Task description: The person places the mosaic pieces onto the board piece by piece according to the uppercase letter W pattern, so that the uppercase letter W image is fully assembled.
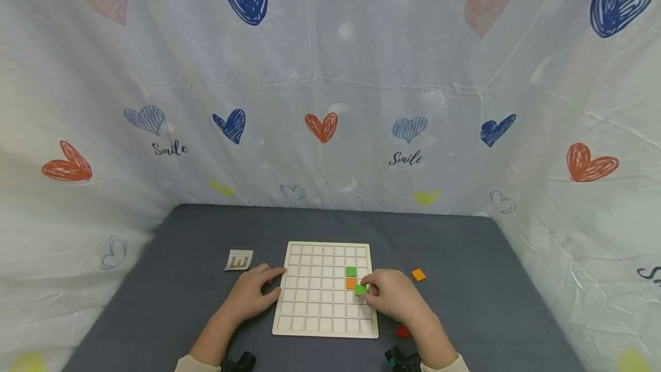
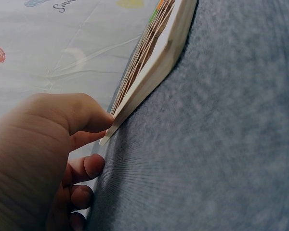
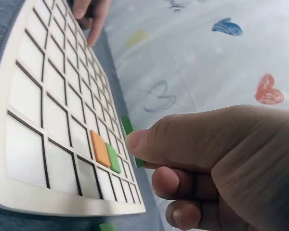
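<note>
Nearest to the camera, at the lower edge of the head view, a black device (image 1: 240, 362) is beside the left wrist and another black device (image 1: 405, 360) is beside the right one, with a pale sleeve on each arm. Just beside the right forearm lies a red tile (image 1: 402, 332), partly covered by the arm. A little farther, the pale gridded board (image 1: 310, 310) lies flat on the dark grey cloth (image 1: 475, 309), between the two hands. The left hand (image 1: 250, 293) has its thumb and forefinger spread apart, and they touch the left edge of the board. The right hand (image 1: 396, 294) is narrow: thumb and finger pinch a green tile (image 1: 360, 290) over the right part of the board. The right wrist view shows this tile tilted. On the board, an orange tile (image 1: 351, 283) sits in one square, and a second green tile (image 1: 351, 271) fills the next square behind it. To the right of the board, well apart from it, lies a loose orange tile (image 1: 419, 275). Beyond the left hand is a small printed card (image 1: 239, 260). Farthest hangs a whitish curtain (image 1: 361, 62), printed with hearts and the word "Smile".
</note>
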A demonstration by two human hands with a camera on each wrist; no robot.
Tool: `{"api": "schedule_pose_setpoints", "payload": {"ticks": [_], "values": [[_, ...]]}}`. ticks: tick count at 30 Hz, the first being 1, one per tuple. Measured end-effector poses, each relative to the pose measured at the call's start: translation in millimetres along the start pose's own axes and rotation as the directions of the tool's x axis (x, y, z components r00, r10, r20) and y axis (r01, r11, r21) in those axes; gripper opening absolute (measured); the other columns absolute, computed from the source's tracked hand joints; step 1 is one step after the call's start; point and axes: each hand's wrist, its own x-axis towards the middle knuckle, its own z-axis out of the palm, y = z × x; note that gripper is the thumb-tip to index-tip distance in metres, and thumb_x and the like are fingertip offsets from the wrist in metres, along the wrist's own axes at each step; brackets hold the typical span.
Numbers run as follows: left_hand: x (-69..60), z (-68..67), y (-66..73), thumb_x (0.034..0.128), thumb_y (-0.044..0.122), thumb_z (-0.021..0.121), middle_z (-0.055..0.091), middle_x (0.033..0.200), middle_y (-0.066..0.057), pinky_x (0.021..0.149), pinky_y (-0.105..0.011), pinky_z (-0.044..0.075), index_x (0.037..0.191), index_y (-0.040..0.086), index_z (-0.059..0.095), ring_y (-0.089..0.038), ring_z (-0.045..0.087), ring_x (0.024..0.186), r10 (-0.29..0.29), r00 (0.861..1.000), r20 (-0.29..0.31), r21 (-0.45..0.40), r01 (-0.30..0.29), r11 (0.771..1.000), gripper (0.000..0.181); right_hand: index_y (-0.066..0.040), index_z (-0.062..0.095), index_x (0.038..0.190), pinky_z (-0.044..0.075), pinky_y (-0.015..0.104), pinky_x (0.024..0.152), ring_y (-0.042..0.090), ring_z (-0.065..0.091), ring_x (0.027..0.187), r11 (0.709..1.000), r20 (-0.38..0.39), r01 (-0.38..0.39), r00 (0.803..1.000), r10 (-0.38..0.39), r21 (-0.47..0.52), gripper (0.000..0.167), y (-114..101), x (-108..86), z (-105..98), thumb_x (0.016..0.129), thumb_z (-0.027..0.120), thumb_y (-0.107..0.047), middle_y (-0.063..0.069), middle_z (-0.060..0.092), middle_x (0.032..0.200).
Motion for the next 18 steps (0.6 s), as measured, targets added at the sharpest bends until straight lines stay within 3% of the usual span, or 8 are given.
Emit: {"api": "schedule_pose_setpoints", "payload": {"ticks": [4, 8, 13, 18], "values": [[-0.1, -0.7, 0.9, 0.0907, 0.023, 0.077, 0.043, 0.081, 0.013, 0.061, -0.029, 0.035, 0.131, 0.02, 0.072, -0.005, 0.034, 0.062, 0.001, 1.0, -0.005, 0.005, -0.001, 1.0, 0.041, -0.013, 0.079, 0.092, 0.029, 0.023, 0.052, 0.003, 0.034, 0.049, 0.998, 0.08, -0.001, 0.997, -0.005, 0.067, 0.008, -2.0, 1.0, 8.2, 0.086, 0.075, -0.01, -0.012, 0.036, 0.055], [-0.4, -0.9, 1.4, 0.0906, 0.022, 0.077, 0.043, 0.081, 0.013, 0.061, -0.028, 0.035, 0.13, 0.019, 0.073, -0.005, 0.034, 0.062, 0.019, 1.0, -0.024, 0.01, -0.019, 1.0, 0.04, -0.014, 0.077, 0.087, 0.028, 0.022, 0.053, 0.001, 0.034, 0.051, 0.998, 0.121, 0.024, 0.992, -0.032, 0.066, 0.005, -4.0, 1.2, 15.4, 0.084, 0.074, -0.01, -0.013, 0.034, 0.054], [-1.0, -0.7, 0.8, 0.0904, 0.022, 0.077, 0.043, 0.081, 0.013, 0.06, -0.027, 0.034, 0.131, 0.019, 0.073, -0.005, 0.032, 0.061, 0.027, 0.999, -0.027, 0.009, -0.027, 1.0, 0.041, -0.017, 0.074, 0.08, 0.028, 0.023, 0.054, 0.001, 0.032, 0.051, 0.999, 0.108, 0.037, 0.993, -0.038, 0.011, 0.006, -6.6, 0.9, 21.1, 0.082, 0.075, -0.011, -0.014, 0.031, 0.053], [-0.8, -0.6, 1.1, 0.0906, 0.022, 0.077, 0.043, 0.081, 0.012, 0.06, -0.028, 0.034, 0.131, 0.019, 0.073, -0.005, 0.032, 0.061, 0.018, 1.0, -0.02, 0.006, -0.018, 1.0, 0.041, -0.024, 0.064, 0.063, 0.03, 0.029, 0.06, 0.004, 0.028, 0.048, 0.987, 0.065, 0.077, 0.996, -0.068, -0.138, 0.025, -9.4, 3.6, 24.3, 0.082, 0.075, -0.011, -0.015, 0.025, 0.05]]}}
